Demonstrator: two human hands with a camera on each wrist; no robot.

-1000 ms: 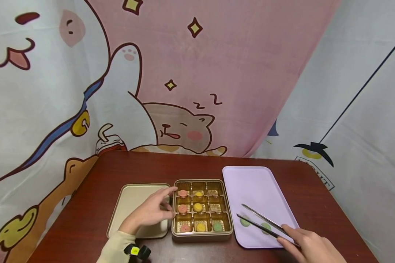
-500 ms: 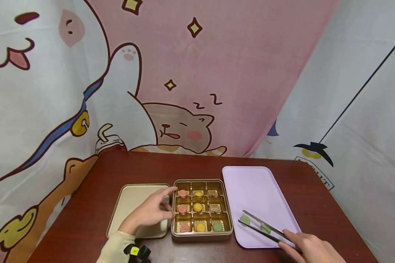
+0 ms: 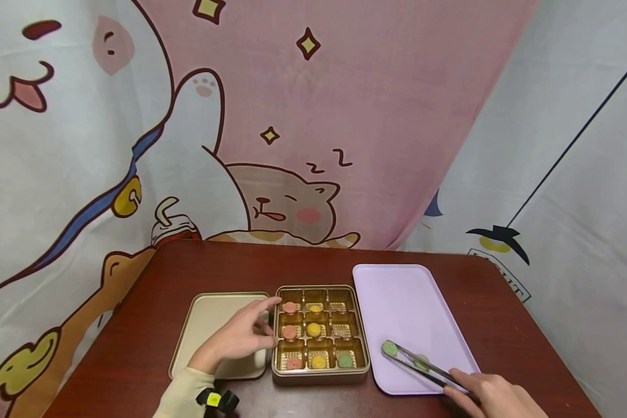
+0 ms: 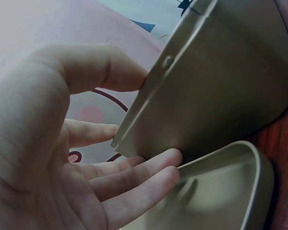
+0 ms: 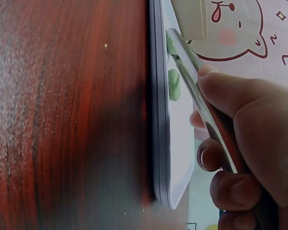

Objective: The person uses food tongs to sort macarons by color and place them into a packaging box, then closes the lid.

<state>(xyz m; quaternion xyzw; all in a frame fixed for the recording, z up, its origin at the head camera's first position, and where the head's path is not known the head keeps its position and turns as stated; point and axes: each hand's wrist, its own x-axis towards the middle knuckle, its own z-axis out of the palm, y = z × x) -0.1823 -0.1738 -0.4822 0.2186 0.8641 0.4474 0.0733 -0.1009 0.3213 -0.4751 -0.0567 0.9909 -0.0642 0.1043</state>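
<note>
My right hand [image 3: 493, 395] holds metal tongs [image 5: 201, 106] over the lilac tray [image 3: 407, 302]. The tong tips stand on both sides of a round green cookie [image 3: 389, 348]. Another green cookie [image 5: 174, 85] lies on the tray, partly behind the tong arms in the head view. With thumb and index finger, my left hand [image 3: 240, 334] touches the left side of a gold tin [image 3: 321, 376]; the other fingers extend below. Inside the tin's divided insert are pink cookies [image 3: 289, 332] on the left, yellow cookies [image 3: 313, 330] in the middle, and one green cookie [image 3: 345, 360] front right.
Left of the tin lies its gold lid [image 3: 214, 313], partly under my left hand. The tray stands close to the tin's right side on a dark red wooden table [image 3: 313, 264]. A cartoon-printed cloth [image 3: 386, 145] hangs behind the table.
The tong tips have come together around the left green cookie, which has shifted slightly toward them. My left hand and the tin have stayed in place.
</note>
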